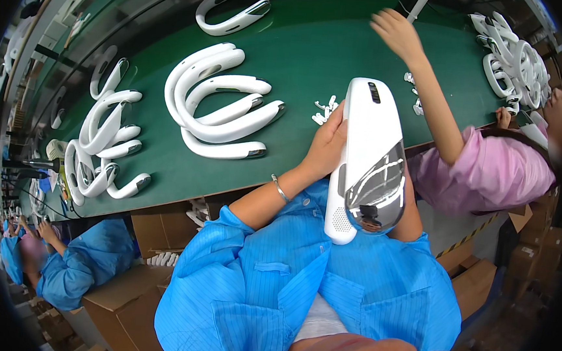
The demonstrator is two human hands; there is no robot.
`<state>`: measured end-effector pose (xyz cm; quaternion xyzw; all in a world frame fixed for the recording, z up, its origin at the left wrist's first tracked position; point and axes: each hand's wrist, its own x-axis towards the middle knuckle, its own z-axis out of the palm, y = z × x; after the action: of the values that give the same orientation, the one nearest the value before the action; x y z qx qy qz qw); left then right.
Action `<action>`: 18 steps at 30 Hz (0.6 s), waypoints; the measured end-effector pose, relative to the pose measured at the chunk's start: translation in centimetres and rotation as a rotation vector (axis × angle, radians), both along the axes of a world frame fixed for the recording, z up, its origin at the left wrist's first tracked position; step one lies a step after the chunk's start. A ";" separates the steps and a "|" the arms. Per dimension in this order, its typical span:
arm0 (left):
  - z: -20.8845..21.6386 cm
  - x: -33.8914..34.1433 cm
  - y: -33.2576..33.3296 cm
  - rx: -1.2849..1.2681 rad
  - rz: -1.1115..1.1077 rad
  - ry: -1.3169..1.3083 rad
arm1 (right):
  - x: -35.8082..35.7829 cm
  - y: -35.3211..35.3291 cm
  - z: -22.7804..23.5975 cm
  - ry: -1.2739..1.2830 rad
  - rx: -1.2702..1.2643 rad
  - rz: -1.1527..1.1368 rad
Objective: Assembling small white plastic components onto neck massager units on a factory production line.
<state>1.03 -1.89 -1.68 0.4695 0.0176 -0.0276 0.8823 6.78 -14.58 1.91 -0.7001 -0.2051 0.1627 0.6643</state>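
Close before my chest is a white U-shaped neck fan [370,133], seen nearly end-on. One end is glossy and dark, and a patch of small holes shows low on its other arm. My left hand [327,143] is closed on its left edge, with the fingertips hidden behind it. Of my right side only the forearm [410,214] shows; the fan covers that hand, so its fingers cannot be made out. Small white plastic pieces [324,110] lie on the green table [296,52] just beyond my left hand.
Several neck fans [224,109] lie nested on the table, with another group [104,137] at far left and a heap [517,61] at far right. A co-worker in pink [490,167] reaches an arm over the table at right. Cardboard boxes [129,302] stand below left.
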 end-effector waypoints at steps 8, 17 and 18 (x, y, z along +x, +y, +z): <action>-1.2 0.1 -1.0 0.377 0.193 -0.213 | 11.3 10.0 3.9 -0.049 0.188 0.247; 0.0 -0.3 -1.9 0.369 0.106 -0.166 | 16.8 17.5 6.2 -0.116 0.129 0.188; -0.1 -0.8 -1.4 0.372 0.157 -0.150 | 16.1 19.0 5.6 -0.096 0.136 0.233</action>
<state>0.21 -3.32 -1.79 0.6222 -0.0067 0.0799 0.7788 22.88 4.43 7.46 -0.6320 -0.3269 0.1908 0.6762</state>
